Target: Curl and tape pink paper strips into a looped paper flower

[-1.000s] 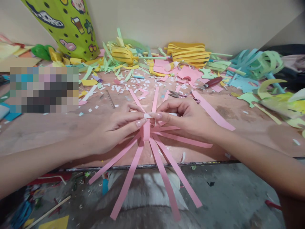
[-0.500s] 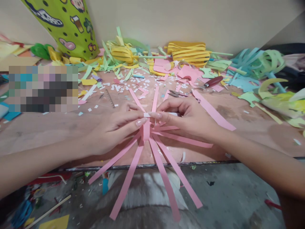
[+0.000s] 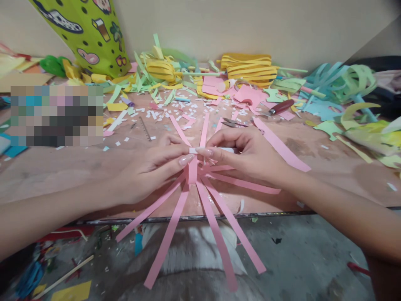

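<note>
Pink paper strips [image 3: 216,234] spread out like rays from a centre at the table's front edge, several hanging over it. One pink strip [image 3: 192,171] is bent upward at the centre, its upper end between the thumb and fingers of my left hand [image 3: 156,163]. A narrow white strip [image 3: 227,150] lies across that end. My right hand [image 3: 241,150] is closed on the white strip, thumb and forefinger pinching it close to my left fingertips. What the fingers cover at the join is hidden.
Scissors [image 3: 233,123] and a red-handled cutter [image 3: 280,108] lie beyond my right hand. White paper bits [image 3: 181,110] are scattered about. Yellow paper lanterns [image 3: 249,69], cut paper and a green patterned bag [image 3: 94,37] stand along the wall. A loose pink strip [image 3: 282,146] lies at right.
</note>
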The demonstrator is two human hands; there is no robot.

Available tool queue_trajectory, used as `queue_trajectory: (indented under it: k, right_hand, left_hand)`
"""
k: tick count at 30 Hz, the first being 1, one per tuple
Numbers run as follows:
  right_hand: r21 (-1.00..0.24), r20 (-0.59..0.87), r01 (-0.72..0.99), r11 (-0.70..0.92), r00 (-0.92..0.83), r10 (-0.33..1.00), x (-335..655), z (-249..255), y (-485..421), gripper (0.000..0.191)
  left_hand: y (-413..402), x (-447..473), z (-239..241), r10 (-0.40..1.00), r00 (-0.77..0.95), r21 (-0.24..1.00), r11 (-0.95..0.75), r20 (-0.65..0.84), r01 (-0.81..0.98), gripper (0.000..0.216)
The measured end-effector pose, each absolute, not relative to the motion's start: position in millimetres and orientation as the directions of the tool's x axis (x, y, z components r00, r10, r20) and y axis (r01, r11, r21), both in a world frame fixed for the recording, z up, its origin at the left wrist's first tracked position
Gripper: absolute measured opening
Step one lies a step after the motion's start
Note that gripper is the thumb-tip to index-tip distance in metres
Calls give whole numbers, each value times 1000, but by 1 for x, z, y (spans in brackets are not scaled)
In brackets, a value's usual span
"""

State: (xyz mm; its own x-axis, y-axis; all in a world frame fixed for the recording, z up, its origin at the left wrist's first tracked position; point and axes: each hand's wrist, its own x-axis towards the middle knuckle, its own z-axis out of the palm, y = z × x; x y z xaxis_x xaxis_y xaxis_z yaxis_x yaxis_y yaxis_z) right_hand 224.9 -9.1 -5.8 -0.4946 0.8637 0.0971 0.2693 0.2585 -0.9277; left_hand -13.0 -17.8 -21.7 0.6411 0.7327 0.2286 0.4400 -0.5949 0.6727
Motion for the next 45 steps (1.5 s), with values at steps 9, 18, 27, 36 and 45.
queue_trajectory:
  k: [9, 18, 27, 36, 45]
  right_hand:
    - [-921, 101, 277, 272, -506, 856, 226, -7, -8, 33]
    - [-902, 116, 304, 307, -516, 849, 228, -9, -7, 35]
    - [-908, 101, 301, 290, -516, 851, 228, -7, -7, 36]
    - [-884, 128, 325, 336, -523, 842, 228, -8, -5, 33]
    - [-839, 208, 335, 429, -530, 822, 227, -11, -4, 30]
  left_hand:
    - [-18, -12, -22, 754, 625, 692, -560, 200, 455, 33]
    - [-20, -10, -20, 766, 618, 727, -526, 179, 441, 31]
    - [-20, -9, -18, 753, 630, 716, -545, 189, 437, 29]
    - [-17, -11, -22, 717, 658, 699, -592, 230, 401, 27]
    - [-18, -9, -20, 755, 621, 692, -563, 210, 451, 33]
